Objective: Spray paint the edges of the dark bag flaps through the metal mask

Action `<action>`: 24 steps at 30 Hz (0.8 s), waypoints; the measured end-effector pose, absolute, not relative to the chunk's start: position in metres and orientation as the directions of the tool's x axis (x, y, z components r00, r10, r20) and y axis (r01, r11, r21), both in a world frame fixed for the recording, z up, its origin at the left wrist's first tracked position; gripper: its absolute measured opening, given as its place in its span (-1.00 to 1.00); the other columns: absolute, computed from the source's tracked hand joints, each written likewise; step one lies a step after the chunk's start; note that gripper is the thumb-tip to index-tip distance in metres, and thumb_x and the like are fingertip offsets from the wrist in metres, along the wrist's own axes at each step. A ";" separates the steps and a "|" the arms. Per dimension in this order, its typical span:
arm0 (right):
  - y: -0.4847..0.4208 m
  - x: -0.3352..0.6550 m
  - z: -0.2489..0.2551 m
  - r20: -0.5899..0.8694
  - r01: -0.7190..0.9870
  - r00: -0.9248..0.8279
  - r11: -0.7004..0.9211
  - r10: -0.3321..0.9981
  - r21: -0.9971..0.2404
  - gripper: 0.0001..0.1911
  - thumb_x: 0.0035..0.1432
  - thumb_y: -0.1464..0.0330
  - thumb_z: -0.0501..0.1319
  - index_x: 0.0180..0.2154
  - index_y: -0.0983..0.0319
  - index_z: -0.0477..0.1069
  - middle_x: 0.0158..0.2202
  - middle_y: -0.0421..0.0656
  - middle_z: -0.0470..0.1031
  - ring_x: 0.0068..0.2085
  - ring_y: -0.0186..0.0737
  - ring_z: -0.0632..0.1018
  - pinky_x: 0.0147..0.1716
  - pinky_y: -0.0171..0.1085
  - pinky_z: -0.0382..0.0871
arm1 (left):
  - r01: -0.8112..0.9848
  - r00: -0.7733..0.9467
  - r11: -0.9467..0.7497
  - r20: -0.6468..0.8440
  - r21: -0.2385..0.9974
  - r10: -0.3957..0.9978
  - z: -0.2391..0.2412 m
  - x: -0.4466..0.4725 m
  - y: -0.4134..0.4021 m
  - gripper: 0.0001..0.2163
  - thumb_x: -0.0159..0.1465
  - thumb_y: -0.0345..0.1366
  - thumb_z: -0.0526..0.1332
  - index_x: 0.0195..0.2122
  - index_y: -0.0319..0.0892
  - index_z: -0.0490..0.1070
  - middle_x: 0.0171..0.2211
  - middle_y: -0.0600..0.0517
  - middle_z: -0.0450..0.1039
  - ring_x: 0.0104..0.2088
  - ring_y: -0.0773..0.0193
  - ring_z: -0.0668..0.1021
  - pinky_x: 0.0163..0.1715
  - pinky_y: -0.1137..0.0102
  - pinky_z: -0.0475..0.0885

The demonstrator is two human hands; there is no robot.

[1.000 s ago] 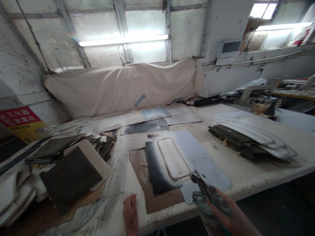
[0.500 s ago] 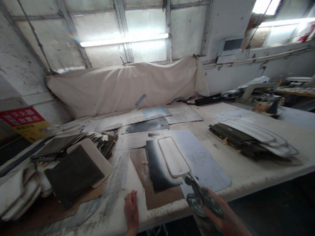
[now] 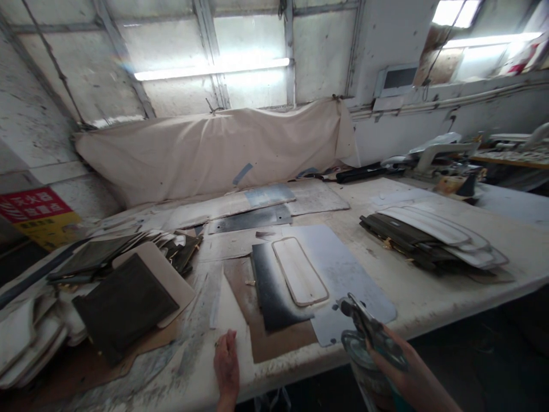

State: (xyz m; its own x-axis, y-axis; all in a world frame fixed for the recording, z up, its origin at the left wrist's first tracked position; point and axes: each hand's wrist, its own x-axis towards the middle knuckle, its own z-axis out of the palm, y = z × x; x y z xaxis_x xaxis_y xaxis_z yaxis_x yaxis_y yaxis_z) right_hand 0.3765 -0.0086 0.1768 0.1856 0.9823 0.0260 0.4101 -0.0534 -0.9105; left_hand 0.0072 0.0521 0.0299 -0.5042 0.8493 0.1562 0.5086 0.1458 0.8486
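Right hand [image 3: 397,366] wrapped around one spray gun [image 3: 364,335], nozzle at the bench [image 3: 429,297] front edge. Left hand [image 3: 227,366] open, flat on the front edge. One pale panel [image 3: 300,278] lies mid-bench; two stacks: left [image 3: 124,280], right [image 3: 433,240].

Red and yellow wall sign [image 3: 38,214] at far left, its white characters too blurred to read

1. Rounded panel [image 3: 299,278]: cream, tan border.
2. Sheet [image 3: 274,292] beneath it: black, fading grey.
3. Backing sheet [image 3: 343,269]: pale blue-grey.
4. Cardboard [image 3: 278,340]: brown.
5. Spray gun [image 3: 369,332]: dark, paint-speckled.
6. Table [image 3: 429,303]: off-white, stained.
7. Wall sign [image 3: 38,214]: red over yellow.
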 end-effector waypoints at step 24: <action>-0.022 0.345 0.184 0.133 0.407 -0.085 0.156 0.988 -0.900 -0.73 0.02 0.27 0.15 -0.23 0.23 0.44 -0.28 -0.11 0.57 -0.31 -0.18 0.55 -0.29 -0.35 0.44 | 0.545 -0.512 0.160 0.175 0.823 0.841 0.025 0.007 0.052 -0.59 0.14 0.09 -0.10 -0.44 -0.12 0.34 -0.41 -0.03 0.45 -0.30 0.16 0.47 -0.19 0.24 0.33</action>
